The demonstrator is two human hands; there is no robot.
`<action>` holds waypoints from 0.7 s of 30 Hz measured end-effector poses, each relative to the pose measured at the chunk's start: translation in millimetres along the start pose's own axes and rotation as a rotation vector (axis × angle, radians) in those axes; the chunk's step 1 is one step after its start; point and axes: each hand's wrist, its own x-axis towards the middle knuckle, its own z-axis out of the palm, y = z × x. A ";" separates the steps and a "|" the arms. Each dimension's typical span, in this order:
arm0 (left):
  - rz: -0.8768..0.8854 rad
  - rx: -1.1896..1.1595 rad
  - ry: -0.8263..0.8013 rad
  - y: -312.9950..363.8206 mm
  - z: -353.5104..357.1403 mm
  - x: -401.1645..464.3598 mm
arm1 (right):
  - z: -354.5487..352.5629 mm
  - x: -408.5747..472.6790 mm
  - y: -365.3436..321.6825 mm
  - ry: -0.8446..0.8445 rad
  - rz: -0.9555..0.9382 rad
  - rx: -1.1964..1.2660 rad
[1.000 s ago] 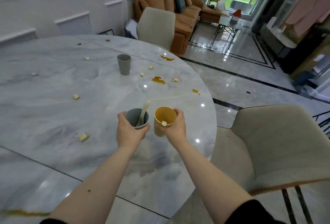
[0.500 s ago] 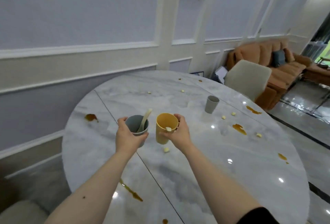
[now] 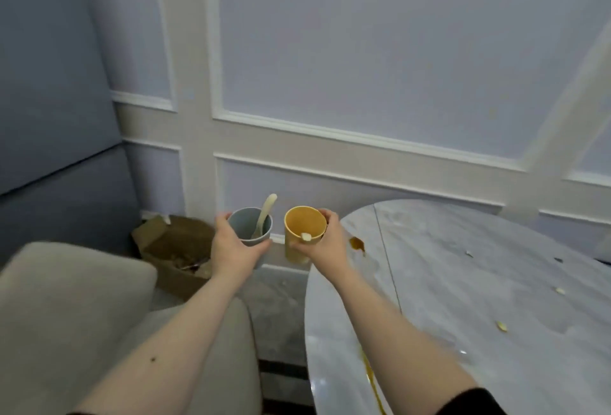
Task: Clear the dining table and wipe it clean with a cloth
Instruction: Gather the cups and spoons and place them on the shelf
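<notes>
Item: round grey-veined marble surface (image 3: 479, 282), polished. It lies at your right, not yet cleared or wiped.

Soiling on it: a brown liquid spill (image 3: 357, 243) near the far edge, a brown streak (image 3: 372, 381) running along the near rim, and pale food crumbs (image 3: 501, 325) scattered well apart across the slab. The gloss suggests a damp cloth would lift the liquid easily; the crumbs probably need gathering first. No cloth is in view.

Item: grey-blue smooth round cup (image 3: 250, 226), matt, likely plastic. Your left hand (image 3: 233, 244) grasps it from below and behind, fingers curled round the wall, holding it upright off the surface, above the floor. A cream-coloured spoon (image 3: 263, 216) stands inside, its handle leaning out over the far rim. Keeping the cup level looks like the way to stop the spoon tipping out.

Item: mustard-yellow round cup (image 3: 302, 232), same matt finish, tilted towards you so its mouth shows. Your right hand (image 3: 325, 242) grips it round the side, just beyond the surface's edge. A small pale scrap (image 3: 305, 236) sits on the near rim beside your thumb; whether it sticks there or is pinched, you cannot tell.

The two cups are near each other but apart, one to each hand, which reads as carrying both away in one trip.

Surroundings: beige upholstered chair (image 3: 82, 315), soft woven cover, below your left arm. An open brown cardboard box (image 3: 172, 249) on the floor against the panelled lilac wall (image 3: 363, 67), perhaps for refuse.
</notes>
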 end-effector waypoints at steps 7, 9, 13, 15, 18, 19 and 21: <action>-0.020 0.054 0.273 -38.1 -154.5 39.3 | 149.8 -3.4 -81.8 -0.250 -0.112 0.037; -0.026 0.079 0.362 -51.5 -214.3 50.3 | 206.4 -13.5 -114.4 -0.310 -0.164 0.059; -0.043 0.108 0.470 -75.3 -316.6 69.6 | 305.1 -30.5 -169.3 -0.415 -0.213 0.086; -0.057 0.126 0.528 -94.7 -378.4 77.4 | 364.7 -43.5 -202.0 -0.462 -0.255 0.088; -0.075 0.133 0.600 -113.2 -442.0 80.9 | 424.0 -59.3 -237.4 -0.519 -0.269 0.116; -0.086 0.133 0.627 -119.7 -464.4 80.3 | 445.3 -65.8 -249.3 -0.536 -0.283 0.117; -0.104 0.152 0.689 -133.3 -508.4 79.1 | 488.2 -80.1 -271.0 -0.582 -0.307 0.136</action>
